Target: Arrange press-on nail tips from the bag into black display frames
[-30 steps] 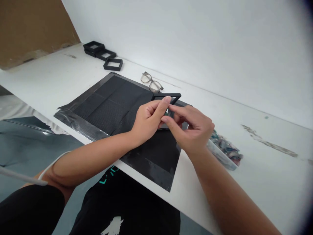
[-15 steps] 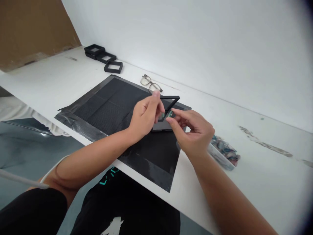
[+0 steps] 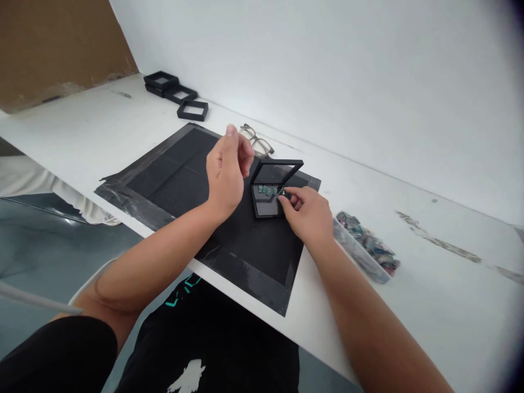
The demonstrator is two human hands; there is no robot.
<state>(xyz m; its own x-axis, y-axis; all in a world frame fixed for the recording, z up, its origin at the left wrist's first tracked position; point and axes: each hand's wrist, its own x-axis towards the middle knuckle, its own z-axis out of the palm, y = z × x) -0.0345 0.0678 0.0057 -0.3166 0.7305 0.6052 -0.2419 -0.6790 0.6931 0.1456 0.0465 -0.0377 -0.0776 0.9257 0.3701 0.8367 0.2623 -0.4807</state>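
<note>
Small black case [image 3: 271, 188] is sitting open mid-frame on the black mat [image 3: 184, 174], lid tilted up. Right hand [image 3: 308, 215] is pinching a tiny piece at the case's right edge. Left hand [image 3: 226, 169] is hovering loosely curled beside the lid, grip holding nothing.

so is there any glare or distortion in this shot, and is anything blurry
Head view: even, soft light; a dark vignette in the right corners; table edge bowed by the wide lens; mild sheen on the taped mat border; the open black case reads sharp, its small green pieces too tiny to resolve.
</note>
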